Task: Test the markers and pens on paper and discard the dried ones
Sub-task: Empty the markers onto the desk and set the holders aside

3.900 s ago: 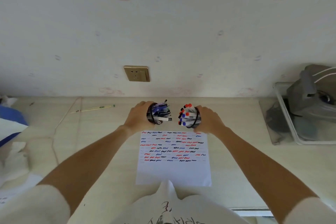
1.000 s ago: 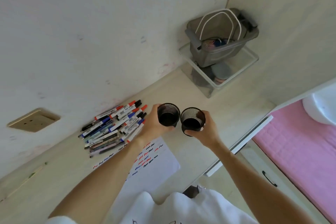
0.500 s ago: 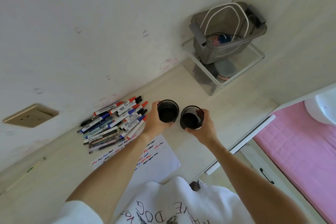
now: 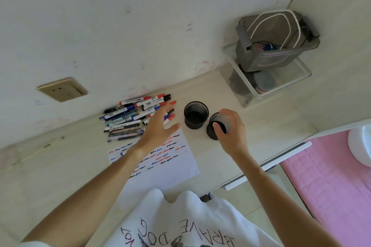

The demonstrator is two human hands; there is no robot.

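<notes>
Left hand: fingers spread and straight, holding nothing, hovering over the near edge of the pile.
Right hand: curled round the tilted mesh cup, thumb inside its rim.
Markers and pens: loose heap at 11 o'clock of the scribbled paper, beside the upright mesh cup.
Handling: likely light, stiff, smooth barrels that roll; pinch one mid-barrel.

Your pile of pens lies far-left on the desk, the paper just nearer, two cups to their right, bins far-right.
</notes>
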